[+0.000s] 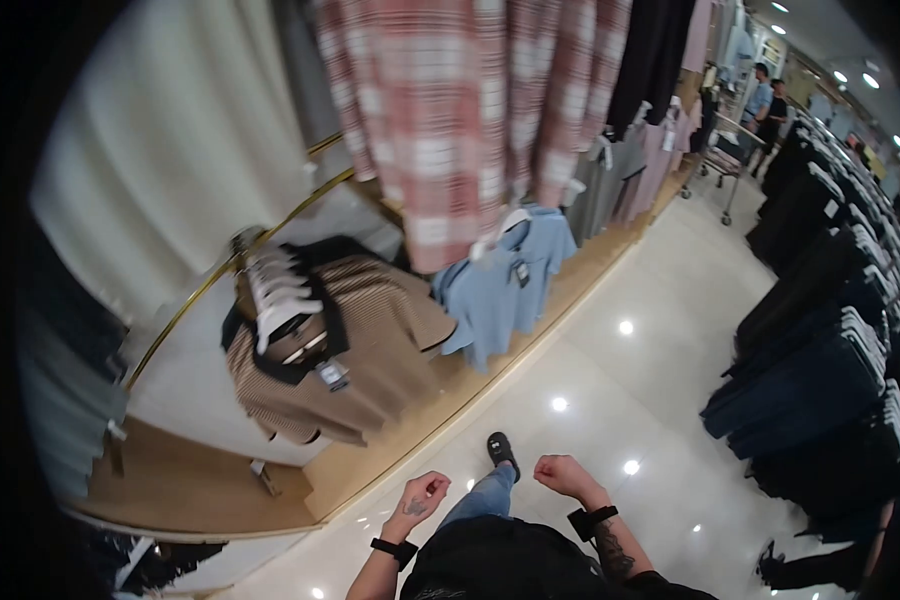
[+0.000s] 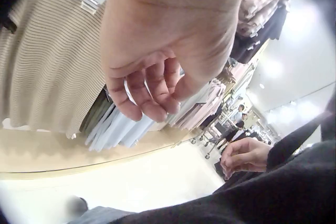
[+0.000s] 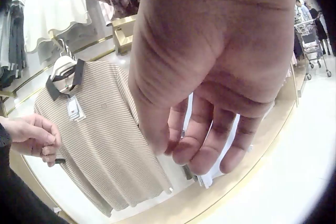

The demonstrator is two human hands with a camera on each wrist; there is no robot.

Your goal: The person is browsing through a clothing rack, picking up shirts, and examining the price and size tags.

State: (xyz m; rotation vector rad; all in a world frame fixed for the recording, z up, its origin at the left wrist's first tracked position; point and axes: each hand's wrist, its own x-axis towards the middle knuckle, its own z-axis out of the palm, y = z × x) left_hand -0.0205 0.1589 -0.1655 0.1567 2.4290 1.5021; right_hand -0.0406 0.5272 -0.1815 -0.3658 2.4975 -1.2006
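Note:
Both hands hang in front of the body over the shop floor, fingers loosely curled and nothing in them. My left hand (image 1: 423, 495) is nearest the clothes display; in the left wrist view its curled fingers (image 2: 149, 90) overlap the hanging garments behind. My right hand (image 1: 566, 476) is held out over the pale floor, a black band on its wrist. A brown striped polo shirt (image 3: 100, 124) with a dark collar and white tag hangs on a white hanger at the front of the lower rail. Beside it hang light blue shirts (image 1: 515, 275).
Red-and-white plaid shirts (image 1: 440, 120) hang above the polos. Along the display runs a low wooden ledge (image 1: 400, 435). Racks of dark trousers (image 1: 800, 390) line the right side of the shiny floor (image 1: 610, 400). Farther down the aisle stand a cart (image 1: 725, 160) and two people (image 1: 765, 100).

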